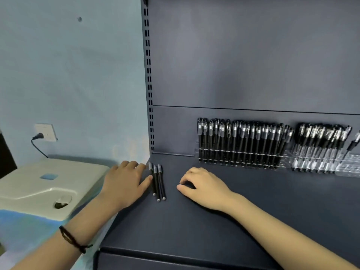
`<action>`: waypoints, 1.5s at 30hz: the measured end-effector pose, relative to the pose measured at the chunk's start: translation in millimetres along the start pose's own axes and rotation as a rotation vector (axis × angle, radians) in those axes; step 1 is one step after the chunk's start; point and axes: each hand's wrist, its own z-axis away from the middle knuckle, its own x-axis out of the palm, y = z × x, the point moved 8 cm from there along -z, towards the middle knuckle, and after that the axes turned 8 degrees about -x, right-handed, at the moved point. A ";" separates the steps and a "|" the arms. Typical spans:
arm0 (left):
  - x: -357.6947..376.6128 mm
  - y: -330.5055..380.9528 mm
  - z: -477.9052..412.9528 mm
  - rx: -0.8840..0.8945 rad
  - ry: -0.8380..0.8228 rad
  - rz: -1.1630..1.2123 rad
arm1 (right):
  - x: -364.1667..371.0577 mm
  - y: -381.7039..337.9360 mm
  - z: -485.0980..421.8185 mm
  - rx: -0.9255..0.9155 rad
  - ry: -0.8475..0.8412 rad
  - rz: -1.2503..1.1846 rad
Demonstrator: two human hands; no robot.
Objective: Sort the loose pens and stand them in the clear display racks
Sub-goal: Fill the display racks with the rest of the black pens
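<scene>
Presently on hand, entered in order.

Item: three loose black pens with grey bands [158, 182]. They lie side by side on the dark grey metal shelf [194, 221], near its left rear corner, pale rounded ends toward me. None is racked yet.

Item: my left grip [124, 184]. It lies flat on the shelf, fingers straight, holding nothing. The thumb touches the leftmost pen's barrel.

Item: my right grip [202, 184]. It rests on the shelf to the right of the pens, apart from them, with loosely curled fingers and fingertips down. Nothing shows in it.

Item: nearer clear acrylic display rack [241, 152], against the back panel, crowded with upright black pens.

Item: farther clear acrylic display rack [345, 166], just to the right of the first. Its pens lean, and bare slots show at its right end.

Item: white moulded plastic unit [48, 184], left of the shelf. A wall socket with black plug [45, 133] sits behind it.

Step in hand, as I judge it: gathering the last loose pens, no grasp made. These three look like the black-barrelled kind in the nearer rack, though the detail is too small to be sure.

Next move calls for curling a grip round the three without rolling them, turning them upright, and finding free slots. The nearer rack looks nearly full.
</scene>
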 end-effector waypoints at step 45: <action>-3.9 109.3 -37.0 0.012 -0.828 1.823 | -19.9 -3.2 -23.0 0.003 -0.051 -0.842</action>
